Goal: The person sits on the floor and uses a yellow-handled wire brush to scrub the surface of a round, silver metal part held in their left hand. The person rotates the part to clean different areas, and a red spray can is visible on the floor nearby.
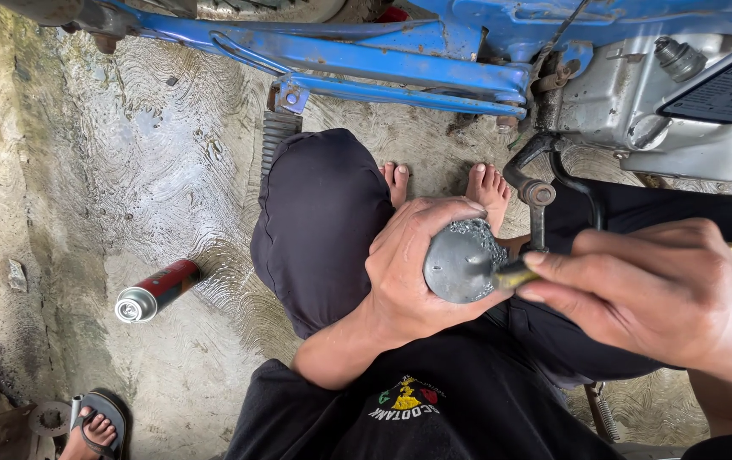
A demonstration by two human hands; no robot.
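My left hand (408,264) wraps around a round grey metal part (459,262) with a rough, toothed upper side, holding it over my lap. My right hand (664,290) grips a thin tool with a yellow handle (515,274), and the tool's tip touches the right side of the metal part. I am crouched in dark trousers, my left knee (319,221) raised, with my bare feet (487,189) on the concrete floor under the hands.
A blue motorcycle frame (357,60) and a grey engine (638,102) stand just ahead, with a black kick lever (538,200) hanging down. A red spray can (157,291) lies on the wet concrete at left. Another person's sandalled foot (97,428) is at bottom left.
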